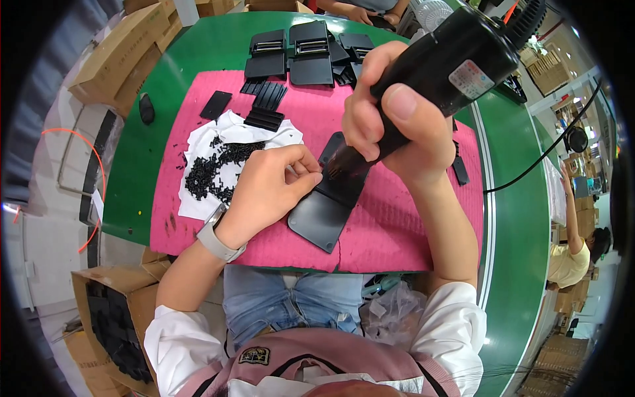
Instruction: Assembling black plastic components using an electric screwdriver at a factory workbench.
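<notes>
In our right hand we grip a black power tool; our left hand is at a black panel.

Wearer's hands, two: left hand, right hand. Driver, one. Near panel, one. Far panels, at least three. Watch, one. White sheet, one. Mat, one. Table, one. Tiny pieces, heaped beyond counting.

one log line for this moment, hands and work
left hand: fingertips at black panel | right hand: gripping black power tool, nose toward panel | panel: on pink mat
</notes>
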Demonstrator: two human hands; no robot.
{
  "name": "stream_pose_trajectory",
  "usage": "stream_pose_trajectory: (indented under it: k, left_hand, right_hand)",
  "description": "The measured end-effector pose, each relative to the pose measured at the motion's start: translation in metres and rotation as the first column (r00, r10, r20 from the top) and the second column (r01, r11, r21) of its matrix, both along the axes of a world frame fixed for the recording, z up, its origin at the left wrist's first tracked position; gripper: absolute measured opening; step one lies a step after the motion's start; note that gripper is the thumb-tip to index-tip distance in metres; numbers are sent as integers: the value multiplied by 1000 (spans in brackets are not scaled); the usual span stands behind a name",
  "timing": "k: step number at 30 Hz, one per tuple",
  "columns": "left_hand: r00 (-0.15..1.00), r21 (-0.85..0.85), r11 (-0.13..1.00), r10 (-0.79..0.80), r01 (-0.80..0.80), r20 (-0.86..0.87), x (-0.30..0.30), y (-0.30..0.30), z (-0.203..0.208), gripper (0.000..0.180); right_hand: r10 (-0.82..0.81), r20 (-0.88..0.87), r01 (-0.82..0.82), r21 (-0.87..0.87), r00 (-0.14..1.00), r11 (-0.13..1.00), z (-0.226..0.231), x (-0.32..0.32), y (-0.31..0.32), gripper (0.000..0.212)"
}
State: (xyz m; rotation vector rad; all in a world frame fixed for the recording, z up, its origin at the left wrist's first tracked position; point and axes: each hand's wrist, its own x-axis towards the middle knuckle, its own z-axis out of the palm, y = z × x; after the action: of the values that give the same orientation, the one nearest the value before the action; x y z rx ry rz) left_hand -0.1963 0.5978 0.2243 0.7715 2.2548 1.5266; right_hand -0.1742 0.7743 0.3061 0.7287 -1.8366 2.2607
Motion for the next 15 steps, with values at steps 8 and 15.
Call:
stream_pose_trajectory:
  k: [8, 15]
  left_hand:
    - [999, 125, 992, 29, -25, -36, 4, 5, -6, 8]
    - [996, 162, 986, 40, -26, -84, 6, 5, -5, 8]
  right_hand:
    - [-6, -94, 12, 63, 996, 998, -7, -2, -15, 32]
    - [7, -71, -1, 83, 997, 997, -7, -3, -14, 30]
